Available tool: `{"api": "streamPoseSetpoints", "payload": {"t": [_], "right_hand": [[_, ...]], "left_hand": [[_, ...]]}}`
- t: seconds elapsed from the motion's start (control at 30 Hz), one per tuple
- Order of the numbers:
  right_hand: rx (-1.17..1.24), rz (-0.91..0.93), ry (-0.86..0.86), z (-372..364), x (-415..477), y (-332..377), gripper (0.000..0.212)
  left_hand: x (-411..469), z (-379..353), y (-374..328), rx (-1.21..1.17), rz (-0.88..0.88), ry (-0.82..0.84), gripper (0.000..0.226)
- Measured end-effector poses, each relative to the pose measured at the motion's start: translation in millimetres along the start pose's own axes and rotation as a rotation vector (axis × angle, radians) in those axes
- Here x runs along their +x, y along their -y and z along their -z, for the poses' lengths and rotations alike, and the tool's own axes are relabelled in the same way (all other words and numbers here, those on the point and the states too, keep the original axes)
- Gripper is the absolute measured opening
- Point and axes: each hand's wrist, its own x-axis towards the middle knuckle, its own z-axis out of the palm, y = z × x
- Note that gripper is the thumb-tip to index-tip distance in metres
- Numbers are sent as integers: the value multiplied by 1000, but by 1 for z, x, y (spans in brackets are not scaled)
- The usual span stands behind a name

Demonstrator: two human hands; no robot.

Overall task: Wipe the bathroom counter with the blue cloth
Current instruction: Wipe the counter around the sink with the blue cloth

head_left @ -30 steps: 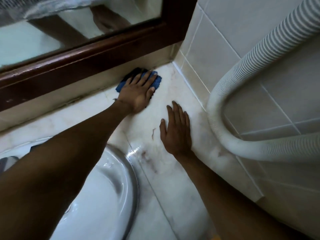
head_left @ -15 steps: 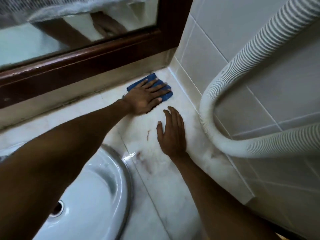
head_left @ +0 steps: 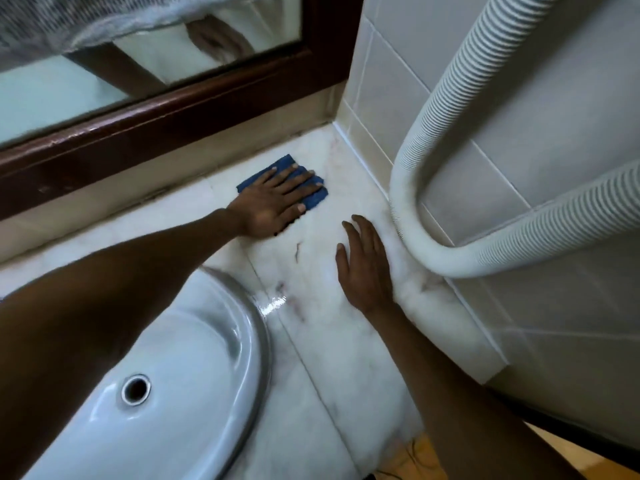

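Marble counter (head_left: 346,341) needs firm strokes: I keep my left hand (head_left: 273,202) spread flat on the blue cloth (head_left: 311,199), right hand (head_left: 363,268) spread, bracing nearby.

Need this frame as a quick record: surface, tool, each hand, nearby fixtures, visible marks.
surface: white marble counter
tool: blue cloth, lying flat near the back corner
left hand: flat, palm down, pressing on the cloth
right hand: flat on bare counter, holding nothing
sink: white basin at lower left, drain visible
hose: white corrugated, looping along the tiled right wall
mirror: dark wood frame along the back
marks: dark streak between the hands; reddish smears nearer the sink
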Motion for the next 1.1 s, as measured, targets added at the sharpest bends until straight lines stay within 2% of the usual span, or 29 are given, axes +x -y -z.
{"api": "streamPoseSetpoints", "payload": {"t": [0.07, 0.17, 0.2, 0.23, 0.33, 0.53, 0.6, 0.7, 0.73, 0.8, 0.87, 0.9, 0.97, 1.1], "right_hand": [[14, -2, 1, 2, -10, -6, 40], [25, -12, 6, 7, -27, -13, 41], [30, -6, 6, 11, -34, -16, 41], [33, 4, 2, 15, -43, -19, 40], [13, 16, -19, 33, -69, -30, 39], [-35, -83, -2, 68, -127, -52, 40], [-38, -106, 12, 75, -143, -57, 40], [-28, -149, 39, 81, -158, -64, 41], [-24, -154, 44, 84, -163, -66, 41], [-24, -162, 54, 90, -174, -70, 43], [-33, -178, 66, 98, -187, -76, 44], [-36, -182, 78, 103, -195, -79, 45], [-43, -183, 98, 113, -210, -86, 47], [-54, -195, 143, 132, -235, -98, 47]], "left_hand": [[9, 2, 8, 9, 85, -28, 56], [47, 1, -21, -74, 443, -122, 58], [57, 0, -37, -108, 505, -123, 59], [64, -3, -55, -128, 510, -118, 59], [61, -13, -101, -134, 348, -99, 59], [10, -41, -178, -121, 113, -60, 56], [-17, -50, -189, -106, 15, -49, 55], [-49, -56, -168, -22, -131, -56, 54], [-51, -56, -160, 17, -101, -86, 54], [-41, -54, -161, 9, 129, -156, 54], [-24, -54, -193, -102, 369, -187, 56], [-19, -57, -215, -143, 431, -196, 56], [-13, -67, -258, -185, 430, -180, 57], [-34, -84, -318, -138, 186, -79, 57]]}}
